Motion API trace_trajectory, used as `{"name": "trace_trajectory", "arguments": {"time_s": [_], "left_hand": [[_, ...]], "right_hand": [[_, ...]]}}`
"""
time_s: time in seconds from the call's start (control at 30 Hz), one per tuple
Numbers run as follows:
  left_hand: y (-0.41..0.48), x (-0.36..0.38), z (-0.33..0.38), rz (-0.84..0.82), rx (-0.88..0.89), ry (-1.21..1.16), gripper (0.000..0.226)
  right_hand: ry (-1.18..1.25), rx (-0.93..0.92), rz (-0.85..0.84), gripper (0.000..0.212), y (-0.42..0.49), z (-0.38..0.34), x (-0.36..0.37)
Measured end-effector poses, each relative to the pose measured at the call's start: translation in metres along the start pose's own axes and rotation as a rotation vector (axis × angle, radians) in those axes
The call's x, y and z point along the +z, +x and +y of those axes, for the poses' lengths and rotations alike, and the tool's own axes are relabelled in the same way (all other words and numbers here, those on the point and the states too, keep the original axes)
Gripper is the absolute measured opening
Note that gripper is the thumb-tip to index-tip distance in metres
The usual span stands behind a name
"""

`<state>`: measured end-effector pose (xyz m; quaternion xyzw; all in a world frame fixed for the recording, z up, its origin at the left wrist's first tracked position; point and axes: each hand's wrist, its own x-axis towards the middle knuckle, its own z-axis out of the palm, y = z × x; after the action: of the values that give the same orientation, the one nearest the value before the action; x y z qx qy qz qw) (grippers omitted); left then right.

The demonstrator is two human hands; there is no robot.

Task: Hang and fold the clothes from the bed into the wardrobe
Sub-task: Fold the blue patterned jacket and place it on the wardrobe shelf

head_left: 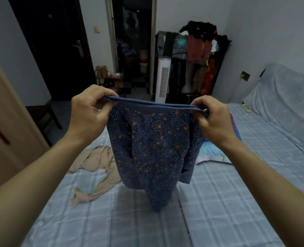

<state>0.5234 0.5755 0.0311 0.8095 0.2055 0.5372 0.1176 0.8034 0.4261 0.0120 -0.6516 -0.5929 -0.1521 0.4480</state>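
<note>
Both hands, left hand [88, 111] and right hand [213, 118], pinched the plain band of the blue flowered garment [153, 148], held stretched above the near checked bed [219, 202]; a beige garment [96, 161] lay left.

Pale walls [265, 29], dark door [54, 50], white fan [163, 79]
</note>
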Motion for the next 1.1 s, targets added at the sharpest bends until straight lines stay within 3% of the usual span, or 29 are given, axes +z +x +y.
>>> {"name": "trace_trajectory", "arguments": {"time_s": [0.17,0.37,0.63,0.83,1.1], "left_hand": [[-0.052,-0.039,0.044,-0.097,-0.02,-0.007,0.018],[-0.157,-0.077,0.085,-0.241,-0.086,-0.172,0.015],[-0.3,-0.116,0.138,-0.434,-0.329,-0.297,0.009],[-0.389,-0.142,0.184,-0.54,-0.504,-0.328,0.035],[-0.474,-0.163,0.231,-0.632,-0.708,-0.419,0.025]], "right_hand": [[0.006,-0.009,-0.06,0.016,-0.063,-0.033,-0.032],[0.034,0.033,-0.193,0.017,-0.184,-0.073,-0.066],[0.092,0.161,-0.37,0.022,-0.351,-0.118,-0.091],[0.164,0.212,-0.458,0.03,-0.436,-0.135,-0.111],[0.226,0.266,-0.638,0.022,-0.526,-0.155,-0.139]]}}
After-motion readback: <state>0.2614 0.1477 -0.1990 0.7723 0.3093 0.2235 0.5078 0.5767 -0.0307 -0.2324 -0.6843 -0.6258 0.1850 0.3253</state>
